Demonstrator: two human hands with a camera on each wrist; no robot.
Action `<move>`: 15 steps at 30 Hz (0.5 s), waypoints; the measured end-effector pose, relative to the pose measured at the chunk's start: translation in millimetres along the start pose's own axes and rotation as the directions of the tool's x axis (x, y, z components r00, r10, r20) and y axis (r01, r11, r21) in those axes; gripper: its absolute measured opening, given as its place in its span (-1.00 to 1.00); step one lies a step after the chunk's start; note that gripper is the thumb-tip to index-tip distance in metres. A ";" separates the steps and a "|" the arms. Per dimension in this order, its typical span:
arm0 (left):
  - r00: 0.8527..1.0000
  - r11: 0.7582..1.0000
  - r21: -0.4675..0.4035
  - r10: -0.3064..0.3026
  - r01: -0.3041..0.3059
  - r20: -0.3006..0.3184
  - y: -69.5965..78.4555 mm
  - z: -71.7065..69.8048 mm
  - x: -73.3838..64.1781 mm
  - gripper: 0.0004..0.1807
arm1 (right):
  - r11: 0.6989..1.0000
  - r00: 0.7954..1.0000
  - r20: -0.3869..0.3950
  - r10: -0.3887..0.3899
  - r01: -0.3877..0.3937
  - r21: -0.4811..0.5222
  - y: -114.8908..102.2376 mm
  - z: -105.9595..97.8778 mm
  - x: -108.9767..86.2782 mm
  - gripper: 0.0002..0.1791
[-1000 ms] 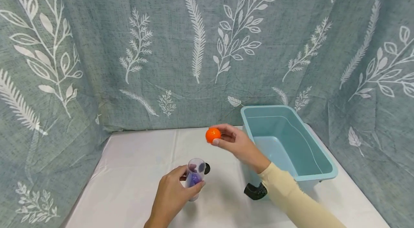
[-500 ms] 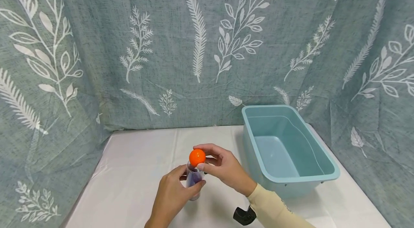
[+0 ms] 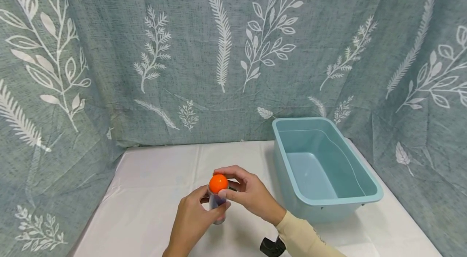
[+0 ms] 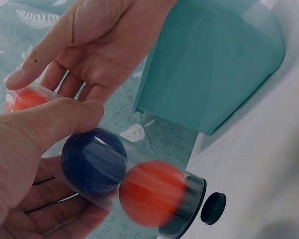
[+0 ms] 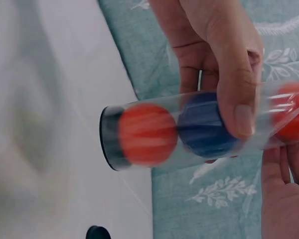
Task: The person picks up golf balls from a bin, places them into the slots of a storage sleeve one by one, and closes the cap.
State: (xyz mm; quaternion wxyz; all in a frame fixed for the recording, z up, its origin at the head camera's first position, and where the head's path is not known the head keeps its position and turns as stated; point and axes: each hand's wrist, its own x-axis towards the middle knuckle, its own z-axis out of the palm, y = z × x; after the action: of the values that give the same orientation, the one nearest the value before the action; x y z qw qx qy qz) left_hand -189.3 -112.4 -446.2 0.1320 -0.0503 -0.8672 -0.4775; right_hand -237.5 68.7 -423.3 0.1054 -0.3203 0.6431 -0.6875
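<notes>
My left hand (image 3: 193, 216) grips a clear plastic tube (image 5: 167, 102), its thumb across the wall. Inside the tube sit a dark blue ball (image 4: 94, 162) and an orange-red ball (image 4: 153, 193), this one nearest the tube's black-capped end (image 5: 112, 138). At the other end my right hand (image 3: 251, 194) pinches an orange ball (image 3: 218, 184) between thumb and fingers. That ball appears partly inside the tube's mouth in the right wrist view. My right fingers also lie close against the tube's rim; whether they touch it I cannot tell.
A loose black cap (image 4: 213, 208) lies on the white-covered table (image 3: 157, 176), mostly hidden behind my right hand in the head view. A light blue plastic tub (image 3: 297, 186) stands on the right. Patterned grey-green cloth (image 3: 182, 46) hangs behind and at both sides.
My right hand has carried the orange ball left and down from beside the tub to the tube's mouth. The left hand has kept its hold on the tube, nearly still.
</notes>
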 end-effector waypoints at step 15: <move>0.999 0.998 -0.063 -0.032 0.032 0.007 -14.1 10.4 -1.0 -0.64 | 0.995 0.996 -0.087 0.031 -0.038 -0.087 12.4 -6.8 2.1 -0.63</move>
State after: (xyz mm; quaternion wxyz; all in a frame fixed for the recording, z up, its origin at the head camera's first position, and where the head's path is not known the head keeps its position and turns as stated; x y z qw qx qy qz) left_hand -193.2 -111.2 -463.2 0.1201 -0.0422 -0.8528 -0.5065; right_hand -246.4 71.2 -434.2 0.0754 -0.2837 0.6822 -0.6696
